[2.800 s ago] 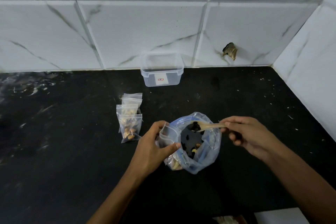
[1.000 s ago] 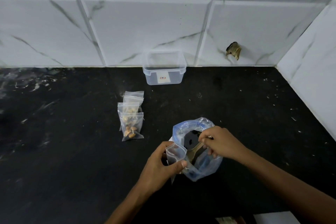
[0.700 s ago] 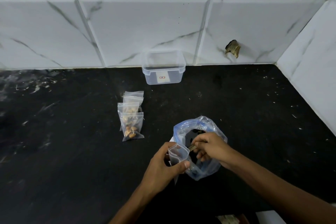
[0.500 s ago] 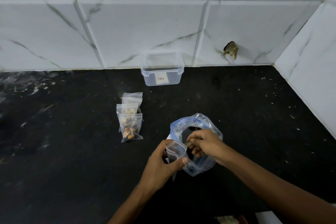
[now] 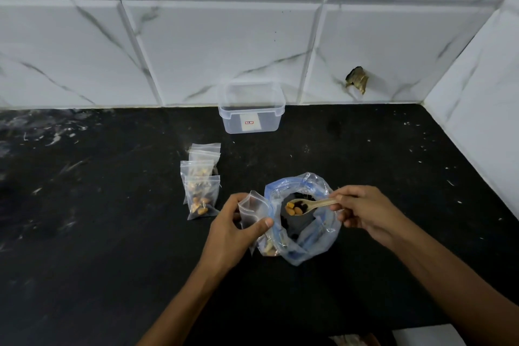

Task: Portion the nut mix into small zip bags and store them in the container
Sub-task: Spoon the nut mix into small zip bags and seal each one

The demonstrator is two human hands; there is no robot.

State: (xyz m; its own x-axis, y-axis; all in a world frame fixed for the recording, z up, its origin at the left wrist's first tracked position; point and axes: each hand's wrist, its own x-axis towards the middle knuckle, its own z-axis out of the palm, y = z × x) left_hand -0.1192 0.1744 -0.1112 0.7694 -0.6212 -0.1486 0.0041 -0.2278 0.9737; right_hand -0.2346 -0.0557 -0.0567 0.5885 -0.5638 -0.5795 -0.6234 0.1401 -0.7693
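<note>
A large clear bag of nut mix (image 5: 311,239) stands open on the black counter (image 5: 112,247). My right hand (image 5: 365,213) holds a wooden spoon (image 5: 309,206) loaded with nuts and raisins just above the bag's mouth. My left hand (image 5: 236,230) grips a small zip bag (image 5: 254,205), held open right beside the big bag's left rim. Three filled small zip bags (image 5: 200,185) lie overlapping to the left. The clear plastic container (image 5: 251,109) sits without a lid against the tiled wall at the back.
White marble-look tiles form the back wall (image 5: 196,50) and the right side wall (image 5: 483,109). A chipped hole (image 5: 356,83) marks the back wall. A pale object (image 5: 421,336) shows at the bottom edge.
My right hand dipped the spoon into the big bag and has now lifted it out filled with nuts. My left hand keeps holding the small bag open.
</note>
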